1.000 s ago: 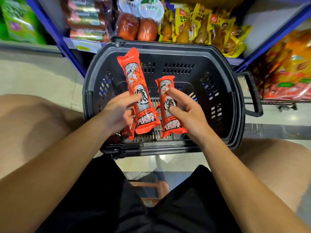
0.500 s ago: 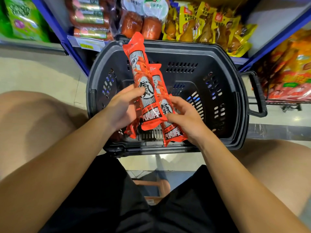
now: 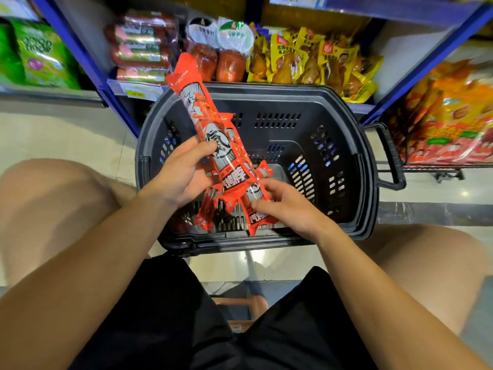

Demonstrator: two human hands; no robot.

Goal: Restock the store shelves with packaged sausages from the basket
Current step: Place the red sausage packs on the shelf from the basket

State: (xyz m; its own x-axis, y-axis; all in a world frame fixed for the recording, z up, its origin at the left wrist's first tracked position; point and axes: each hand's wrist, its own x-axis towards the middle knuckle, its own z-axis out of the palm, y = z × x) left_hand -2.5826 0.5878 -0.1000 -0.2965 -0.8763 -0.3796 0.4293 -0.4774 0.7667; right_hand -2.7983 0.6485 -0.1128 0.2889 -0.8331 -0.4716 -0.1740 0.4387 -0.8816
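Black shorts (image 3: pixel 165 324) cover your lap at the near edge, with your bare knees spread to either side. Just beyond, your left hand (image 3: pixel 181 174) has its fingers (image 3: pixel 202 149) curled around the long red sausage pack (image 3: pixel 210 134), thumb across the printed front; the pack tilts up and away to the left, its top end over the basket's far rim. More red packs lie bunched beneath it in the same grip, one of them (image 3: pixel 208 209) hanging down from under your palm. Your right hand (image 3: pixel 288 206) sits just right of them, its fingers (image 3: pixel 262 205) bent onto the lower end of a shorter red pack (image 3: pixel 256 217), which touches the long pack. Both hands hover over the black plastic basket (image 3: pixel 354 166) on the floor, its handle folded out to the right. Farther off, the blue-framed shelf (image 3: pixel 357 108) holds dark sausage packs (image 3: pixel 141 49), two round red sausages (image 3: pixel 221 62) and yellow chicken-leg packets (image 3: pixel 306 60).
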